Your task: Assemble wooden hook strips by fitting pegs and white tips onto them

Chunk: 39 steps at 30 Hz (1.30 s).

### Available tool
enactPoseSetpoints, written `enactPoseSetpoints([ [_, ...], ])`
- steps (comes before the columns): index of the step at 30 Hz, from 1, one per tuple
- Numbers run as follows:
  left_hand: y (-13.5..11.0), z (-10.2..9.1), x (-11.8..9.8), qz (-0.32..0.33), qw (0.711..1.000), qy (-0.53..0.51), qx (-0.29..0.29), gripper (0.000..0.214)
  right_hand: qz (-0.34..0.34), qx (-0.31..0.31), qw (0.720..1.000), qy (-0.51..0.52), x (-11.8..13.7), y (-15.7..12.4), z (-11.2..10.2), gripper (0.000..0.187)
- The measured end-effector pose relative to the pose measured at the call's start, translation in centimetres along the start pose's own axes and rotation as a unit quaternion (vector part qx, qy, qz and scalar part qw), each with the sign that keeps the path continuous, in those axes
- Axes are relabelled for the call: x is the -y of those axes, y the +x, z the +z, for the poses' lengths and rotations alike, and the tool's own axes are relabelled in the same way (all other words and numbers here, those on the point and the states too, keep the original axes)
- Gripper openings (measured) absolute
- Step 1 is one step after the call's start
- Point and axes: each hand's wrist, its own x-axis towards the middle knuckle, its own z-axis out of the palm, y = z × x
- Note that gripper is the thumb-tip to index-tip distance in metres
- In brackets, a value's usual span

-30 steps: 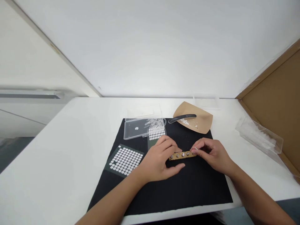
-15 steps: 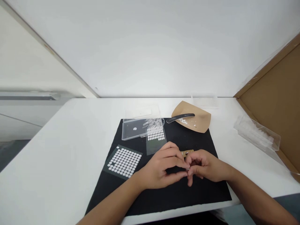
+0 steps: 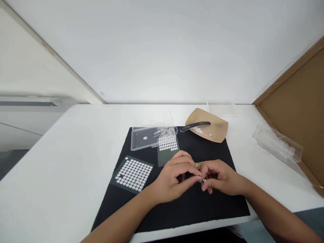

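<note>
Over the black mat (image 3: 197,209), my left hand (image 3: 177,175) and my right hand (image 3: 220,177) meet fingertip to fingertip. Between them is a small shiny silvery piece (image 3: 204,180), too small to name. Thumb and fingers of my right hand pinch it from one side; the left thumb and forefinger are closed at its other end, and whether they hold something of their own cannot be made out. Just behind the right fingers lies a small tan strip (image 3: 198,165), partly covered by the hand.
A sheet of white adhesive tabs (image 3: 134,173) lies at the mat's left. Behind it, an open clear box (image 3: 141,143) with clear nail tips overlaps a second tab sheet (image 3: 167,157). A black nail file (image 3: 194,125) rests across brown paper (image 3: 217,130). Another clear box (image 3: 278,143) stands right.
The left fingers have closed to a tighter pinch, and the silvery piece shows more plainly between the hands. The view has shifted slightly; the other things stay put.
</note>
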Motion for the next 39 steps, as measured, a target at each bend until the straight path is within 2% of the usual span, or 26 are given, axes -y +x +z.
enactPoseSetpoints([
  [3, 0.0, 0.0, 0.2, -0.028, 0.999, -0.015, -0.009, 0.008, -0.061, -0.016, 0.991, -0.116, 0.2, 0.0, 0.1, 0.024],
  [6, 0.0, -0.2, 0.3, -0.037, 0.999, -0.022, -0.022, 0.006, -0.137, -0.037, 0.960, -0.242, 0.5, 0.1, 0.1, 0.023],
  [8, 0.0, -0.4, 0.3, -0.031, 0.999, -0.017, -0.023, 0.006, -0.169, -0.045, 0.942, -0.287, 0.7, 0.2, 0.2, 0.026],
  [10, 0.0, -0.6, 0.3, -0.032, 0.999, -0.017, -0.020, 0.008, -0.172, -0.045, 0.939, -0.293, 0.9, 0.3, 0.3, 0.031],
  [16, 0.1, -0.8, 0.4, -0.073, 0.995, -0.070, 0.005, 0.014, -0.144, -0.053, 0.957, -0.246, 0.9, 0.2, 0.5, 0.037],
  [25, -0.1, -0.6, 0.3, -0.129, 0.981, -0.138, 0.037, 0.027, -0.141, -0.047, 0.964, -0.221, 1.0, 0.1, 0.7, 0.033],
  [34, -0.2, -0.8, -0.5, -0.114, 0.982, -0.124, 0.090, 0.030, -0.217, -0.049, 0.934, -0.278, 1.4, 0.3, 0.9, 0.029],
  [37, -0.2, -0.9, -0.6, -0.122, 0.978, -0.133, 0.107, 0.029, -0.251, -0.050, 0.915, -0.312, 1.1, 0.3, 0.8, 0.028],
  [39, -0.3, -0.9, -0.6, -0.133, 0.974, -0.143, 0.114, 0.027, -0.286, -0.067, 0.892, -0.344, 0.9, 0.4, 0.8, 0.023],
])
